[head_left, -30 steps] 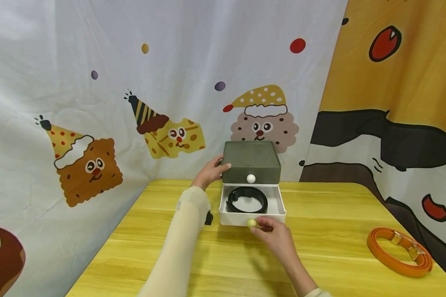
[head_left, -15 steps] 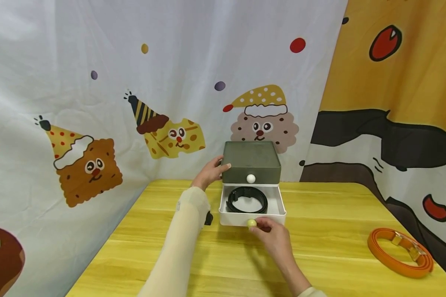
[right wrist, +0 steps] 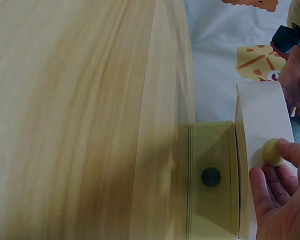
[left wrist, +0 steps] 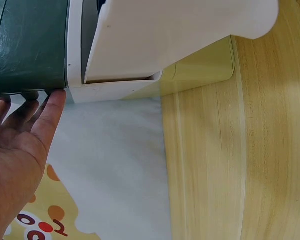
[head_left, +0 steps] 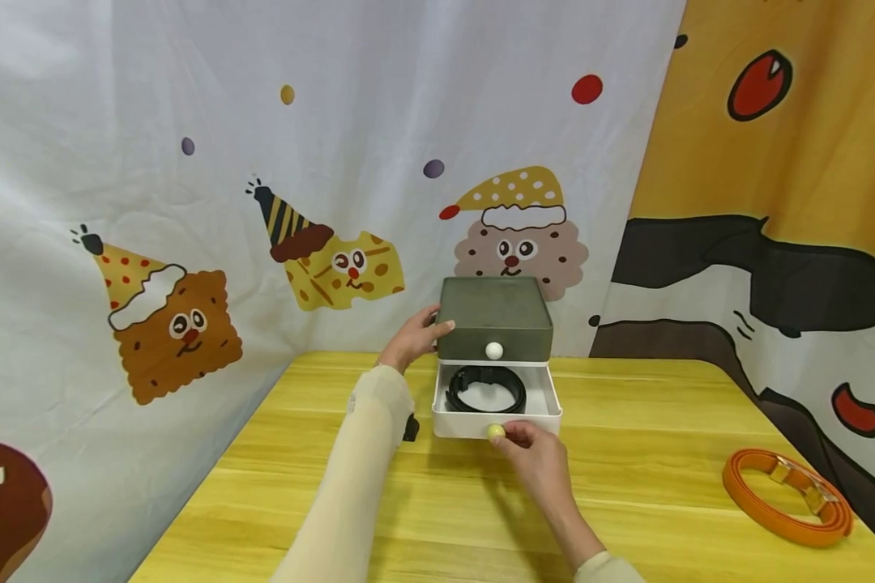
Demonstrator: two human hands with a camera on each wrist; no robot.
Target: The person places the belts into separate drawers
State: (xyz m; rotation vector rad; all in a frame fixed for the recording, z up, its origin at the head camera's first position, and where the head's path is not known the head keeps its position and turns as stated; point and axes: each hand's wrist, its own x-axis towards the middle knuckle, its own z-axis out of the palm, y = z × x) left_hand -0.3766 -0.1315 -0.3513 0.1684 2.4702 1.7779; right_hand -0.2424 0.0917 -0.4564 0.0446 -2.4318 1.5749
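Note:
A small drawer chest stands on the table, its green top drawer (head_left: 494,301) bearing a white knob (head_left: 493,351). Below it the white drawer (head_left: 455,424) is pulled partway out, and a coiled black belt (head_left: 490,373) lies inside. My right hand (head_left: 542,463) pinches that drawer's pale yellow knob (head_left: 495,432) between thumb and forefinger; in the right wrist view the other fingers lie against the white front. At the chest's left side, my left hand (head_left: 414,336) rests its extended fingers on the green part, thumb near the front corner.
A yellow bottom drawer (right wrist: 210,145) with a dark green knob (right wrist: 210,177) sits closed under the white one. On the wooden table (head_left: 663,437), to the right, lies a coiled orange belt (head_left: 795,528) with a gold buckle. A cartoon-printed curtain (head_left: 350,121) hangs behind.
The white drawer has slid slightly inward, with the black belt and my right hand moving along with it. My left hand keeps its place on the chest.

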